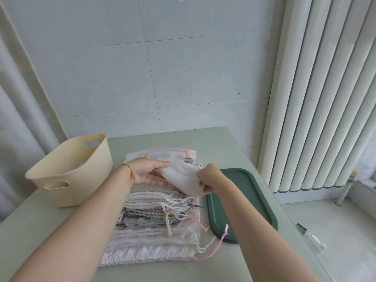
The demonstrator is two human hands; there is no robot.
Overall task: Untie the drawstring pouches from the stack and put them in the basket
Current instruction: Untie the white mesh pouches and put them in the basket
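Note:
A stack of drawstring pouches [154, 226] lies in overlapping rows on the pale green table, their cords trailing off to the right. Above the far part of the stack I hold a white mesh pouch [183, 178]. My right hand [207, 176] grips its gathered end in curled fingers. My left hand [148, 171], with a red string round the wrist, lies under the pouch's other end with straight fingers touching it. The cream basket [71, 169] stands to the left of the stack, and a little pale fabric shows inside it.
A dark green oblong tray [250, 200] lies right of the stack, a pink cord draped over its near end. A radiator [317, 98] stands at the right, a tiled wall behind. A small clear bottle [309, 235] lies on the floor beyond the table's right edge.

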